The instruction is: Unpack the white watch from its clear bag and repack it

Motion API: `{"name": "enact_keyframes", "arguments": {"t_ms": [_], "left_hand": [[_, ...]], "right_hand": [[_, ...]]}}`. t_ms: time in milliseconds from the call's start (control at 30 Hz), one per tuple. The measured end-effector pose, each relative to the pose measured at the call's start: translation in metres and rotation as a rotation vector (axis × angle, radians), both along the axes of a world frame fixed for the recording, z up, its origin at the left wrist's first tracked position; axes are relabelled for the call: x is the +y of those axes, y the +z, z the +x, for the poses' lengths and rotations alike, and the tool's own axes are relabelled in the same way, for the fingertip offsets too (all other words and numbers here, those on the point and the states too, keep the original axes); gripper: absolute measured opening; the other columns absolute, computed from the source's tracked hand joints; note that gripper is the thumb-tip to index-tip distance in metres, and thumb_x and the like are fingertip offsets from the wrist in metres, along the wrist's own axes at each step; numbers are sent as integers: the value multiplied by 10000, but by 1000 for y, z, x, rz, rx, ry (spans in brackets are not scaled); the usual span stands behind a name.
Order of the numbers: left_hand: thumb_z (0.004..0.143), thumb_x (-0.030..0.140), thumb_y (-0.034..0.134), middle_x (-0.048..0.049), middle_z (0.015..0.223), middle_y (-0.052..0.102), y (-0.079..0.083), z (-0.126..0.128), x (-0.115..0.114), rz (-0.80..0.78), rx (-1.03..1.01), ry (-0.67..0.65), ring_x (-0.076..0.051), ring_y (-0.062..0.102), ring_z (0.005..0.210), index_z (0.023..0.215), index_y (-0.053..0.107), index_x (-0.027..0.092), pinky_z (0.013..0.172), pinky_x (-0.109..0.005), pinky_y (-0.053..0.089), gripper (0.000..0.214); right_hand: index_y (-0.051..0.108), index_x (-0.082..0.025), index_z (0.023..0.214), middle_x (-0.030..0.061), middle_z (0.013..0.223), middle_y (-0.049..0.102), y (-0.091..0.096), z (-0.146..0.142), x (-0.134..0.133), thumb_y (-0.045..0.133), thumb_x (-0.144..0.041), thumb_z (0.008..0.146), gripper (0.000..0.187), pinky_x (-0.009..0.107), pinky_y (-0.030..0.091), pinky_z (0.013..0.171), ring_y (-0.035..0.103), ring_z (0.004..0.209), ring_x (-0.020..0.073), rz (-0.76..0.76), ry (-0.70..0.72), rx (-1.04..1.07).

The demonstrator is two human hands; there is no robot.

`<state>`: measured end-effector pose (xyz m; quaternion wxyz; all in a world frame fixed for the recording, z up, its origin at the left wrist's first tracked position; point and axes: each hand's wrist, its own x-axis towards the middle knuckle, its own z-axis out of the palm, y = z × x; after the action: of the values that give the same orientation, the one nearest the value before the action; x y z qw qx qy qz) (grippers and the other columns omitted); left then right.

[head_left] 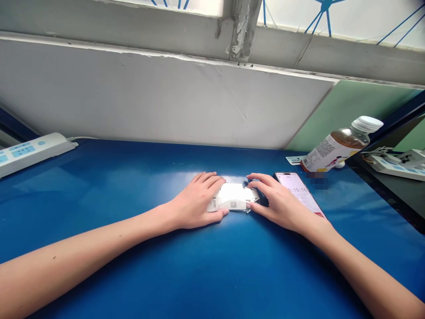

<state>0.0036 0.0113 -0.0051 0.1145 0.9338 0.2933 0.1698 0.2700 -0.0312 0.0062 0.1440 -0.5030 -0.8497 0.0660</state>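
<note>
A small white packet (pixel 233 197) in clear wrap, with printed codes, lies flat on the blue table (pixel 133 186). My left hand (pixel 195 201) grips its left end, fingers curled over the top and thumb along the near edge. My right hand (pixel 277 200) holds the packet's right end, fingers bent over it and thumb at the near corner. Both forearms rest on the table.
A phone (pixel 300 191) with a lit timer screen lies just right of my right hand. A bottle of brown drink (pixel 338 145) stands behind it, by a small label (pixel 294 159). A white power strip (pixel 31 151) sits far left. A grey wall (pixel 166 97) backs the table.
</note>
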Motion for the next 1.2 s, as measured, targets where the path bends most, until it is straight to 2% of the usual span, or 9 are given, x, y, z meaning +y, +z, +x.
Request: {"name": "enact_keyframes", "arguments": {"t_ms": [167,300,500,600,700,867,1100,1200], "left_hand": [[875,460,614,-170,1364,572,0,1,-1,-2,6,6,-385,439,1342,1353,488,125,1111,-537,358,597],[872,454,618,-172,1369,568,0,1,0,4,6,1,-383,444,1339,1360,483,125,1110,-539,360,604],[876,449,611,-179,1382,558,0,0,0,2,24,-1,-383,440,1343,1366,482,108,1121,-536,348,611],[879,453,606,-173,1374,563,1,0,0,6,24,-1,-380,447,1333,1369,480,116,1117,-535,352,608],[881,457,604,-174,1372,563,1,1,0,7,26,2,-379,450,1330,1368,482,113,1119,-534,350,608],[876,447,615,-175,1362,569,1,1,-1,1,16,2,-382,455,1330,1360,490,123,1117,-536,353,596],[875,436,608,-166,1360,575,2,1,-1,-7,10,7,-374,448,1339,1350,484,132,1118,-538,354,577],[869,431,610,-167,1348,582,3,1,-1,-10,0,7,-373,456,1333,1331,495,137,1113,-535,361,560]], "right_hand": [[639,-155,1040,185,1338,598,9,0,-1,599,-353,904,243,511,496,1009,543,1259,352,125,8,-85],[655,-180,968,161,1281,635,13,9,2,618,-404,884,242,504,497,998,571,1224,344,125,-6,-127],[607,-194,1172,158,1365,582,10,15,5,635,-419,889,362,497,496,999,566,1230,326,135,18,-105],[608,-210,1207,153,1388,560,10,10,3,607,-388,924,334,482,497,1004,565,1228,313,74,84,-81],[586,-222,1258,146,1394,553,9,5,1,553,-367,965,329,472,510,992,566,1224,304,-3,91,-56],[568,-202,1199,153,1369,563,6,2,-1,531,-333,977,260,478,521,976,563,1193,296,-40,76,-6],[544,-193,1163,166,1376,542,9,3,-1,476,-273,984,207,487,528,936,574,1159,308,8,55,-33],[559,-185,1144,161,1252,619,11,7,2,458,-175,952,217,488,530,898,585,1108,315,69,25,-79]]}}
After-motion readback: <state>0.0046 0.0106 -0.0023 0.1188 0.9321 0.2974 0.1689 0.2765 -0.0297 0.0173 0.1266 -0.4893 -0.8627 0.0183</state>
